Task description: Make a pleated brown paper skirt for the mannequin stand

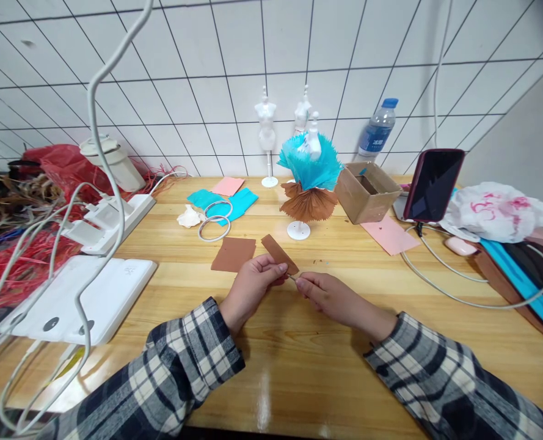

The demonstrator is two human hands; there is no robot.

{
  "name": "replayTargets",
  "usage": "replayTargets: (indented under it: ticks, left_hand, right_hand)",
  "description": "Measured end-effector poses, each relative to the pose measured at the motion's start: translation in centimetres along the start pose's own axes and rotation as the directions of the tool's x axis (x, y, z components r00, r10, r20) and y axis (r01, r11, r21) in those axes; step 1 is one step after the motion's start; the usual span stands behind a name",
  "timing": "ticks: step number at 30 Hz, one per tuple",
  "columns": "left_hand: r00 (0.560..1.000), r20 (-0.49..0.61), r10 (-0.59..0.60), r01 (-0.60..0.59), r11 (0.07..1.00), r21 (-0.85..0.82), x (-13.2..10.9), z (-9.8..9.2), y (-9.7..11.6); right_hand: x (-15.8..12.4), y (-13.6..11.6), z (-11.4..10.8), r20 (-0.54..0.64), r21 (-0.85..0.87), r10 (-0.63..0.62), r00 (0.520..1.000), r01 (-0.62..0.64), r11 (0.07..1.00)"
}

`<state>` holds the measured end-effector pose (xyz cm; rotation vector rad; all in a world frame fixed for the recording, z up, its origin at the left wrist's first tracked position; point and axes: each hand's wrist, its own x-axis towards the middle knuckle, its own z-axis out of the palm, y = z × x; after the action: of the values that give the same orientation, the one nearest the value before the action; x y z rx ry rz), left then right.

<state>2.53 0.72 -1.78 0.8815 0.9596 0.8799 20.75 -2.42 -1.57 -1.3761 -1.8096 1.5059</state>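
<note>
The brown paper strip (pixel 278 252) slanted up and leftward from the left hand (pixel 251 287), which pinched its near end. The right hand (pixel 333 297), just beside it, was closed on a thin stick (pixel 292 277) at that end.

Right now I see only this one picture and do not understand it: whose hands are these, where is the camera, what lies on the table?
There is no machine: a person works with two bare hands. The camera sits on that person's head and looks forward and down. The left hand pinches a folded brown paper strip; the right hand pinches what looks like a thin stick at its lower end. On the wooden table are a flat brown sheet, a small dress form in a blue and brown paper skirt, a cardboard box, a phone and a water bottle.
</note>
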Motion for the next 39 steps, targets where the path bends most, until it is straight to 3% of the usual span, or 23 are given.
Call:
replayTargets:
  ticks: [4,10,20,29,39]
  left_hand:
    - [1.000,-0.030,0.009,-0.010,1.000,-0.028,0.0,0.0,0.1]
    - [0.997,-0.070,-0.018,0.011,0.995,-0.100,-0.2,0.1,0.4]
    - [0.998,-0.065,0.005,-0.007,0.999,-0.041,-0.5,0.5,0.1]
    - [0.989,-0.141,0.044,-0.055,0.996,-0.076,-0.5,0.7,0.0]
    - [0.991,-0.127,0.031,-0.036,0.999,-0.036,-0.8,1.3,0.3]
  right_hand:
    - [-0.2,-0.5,-0.1,0.001,-0.078,0.004,1.000,-0.004,0.997]
    - [-0.5,0.0,0.9,0.005,0.020,0.096,0.995,-0.096,0.995]
    - [-0.4,0.6,1.6,0.005,0.006,-0.011,1.000,0.011,1.000]
    - [-0.6,0.2,1.6,0.005,0.005,-0.020,1.000,0.020,1.000]
    - [-0.4,0.1,1.7,-0.042,0.004,-0.025,0.999,0.025,1.000]
